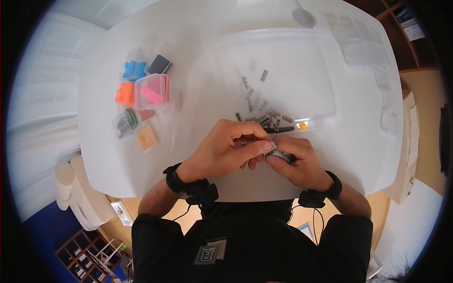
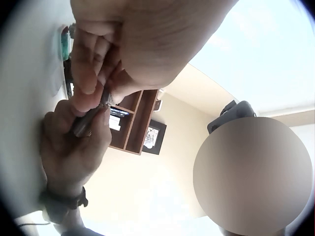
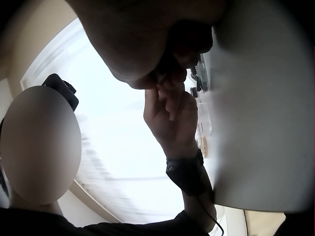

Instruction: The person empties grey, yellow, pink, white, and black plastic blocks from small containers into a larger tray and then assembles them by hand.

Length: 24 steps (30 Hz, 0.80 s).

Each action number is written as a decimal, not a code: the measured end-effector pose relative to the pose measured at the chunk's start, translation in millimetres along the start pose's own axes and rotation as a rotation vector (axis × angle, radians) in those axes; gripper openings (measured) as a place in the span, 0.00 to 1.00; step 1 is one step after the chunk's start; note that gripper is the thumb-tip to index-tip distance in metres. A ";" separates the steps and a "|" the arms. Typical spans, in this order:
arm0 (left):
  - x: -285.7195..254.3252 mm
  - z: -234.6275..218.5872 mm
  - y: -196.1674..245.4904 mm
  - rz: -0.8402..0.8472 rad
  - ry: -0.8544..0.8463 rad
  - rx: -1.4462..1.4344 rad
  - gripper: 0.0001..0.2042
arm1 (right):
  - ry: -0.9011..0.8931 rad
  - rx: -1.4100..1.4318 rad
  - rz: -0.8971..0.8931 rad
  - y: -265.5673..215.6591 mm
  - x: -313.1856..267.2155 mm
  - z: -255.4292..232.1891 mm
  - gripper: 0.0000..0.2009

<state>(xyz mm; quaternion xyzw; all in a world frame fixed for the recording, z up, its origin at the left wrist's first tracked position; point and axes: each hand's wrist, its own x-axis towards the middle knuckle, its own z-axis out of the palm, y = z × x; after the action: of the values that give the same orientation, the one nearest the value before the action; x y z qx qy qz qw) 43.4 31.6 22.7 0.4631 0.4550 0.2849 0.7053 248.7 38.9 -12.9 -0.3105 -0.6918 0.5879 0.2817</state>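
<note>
In the head view both hands meet over the near side of the white table. My left hand (image 1: 226,148) pinches the end of a small grey toy-block-like piece (image 1: 279,153) between thumb and index finger. The same piece runs into my right hand (image 1: 302,162), whose thumb and fingers grip it from the other side. Fingers cover much of it, so its exact kind cannot be told. The left wrist view shows the grey piece (image 2: 87,120) between the fingertips of both hands. Just beyond the hands lie several loose grey studded pieces (image 1: 272,113).
A clear flat tray (image 1: 283,35) lies beyond the hands, with a small yellow piece (image 1: 303,126) near its front edge. Left of it, clear boxes (image 1: 151,79) hold pink, blue (image 1: 134,70) and orange pieces (image 1: 124,93). Transparent containers (image 1: 363,49) stand at the back right.
</note>
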 end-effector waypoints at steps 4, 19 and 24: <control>-0.3 2.1 -2.3 0.072 0.018 0.031 0.03 | 0.031 0.027 0.037 -3.4 0.2 1.2 0.05; -0.6 -1.5 -0.3 -0.005 0.001 0.017 0.04 | -0.007 0.055 0.027 -4.5 -0.8 -3.3 0.06; 0.3 7.0 -0.1 -0.039 0.075 0.009 0.05 | 0.016 0.052 0.056 -0.7 -2.7 1.6 0.06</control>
<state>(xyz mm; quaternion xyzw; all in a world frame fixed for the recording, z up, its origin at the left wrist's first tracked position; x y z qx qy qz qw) 49.8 29.1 23.7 0.4462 0.4914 0.2862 0.6910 249.1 35.7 -12.6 -0.3268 -0.6650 0.6109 0.2789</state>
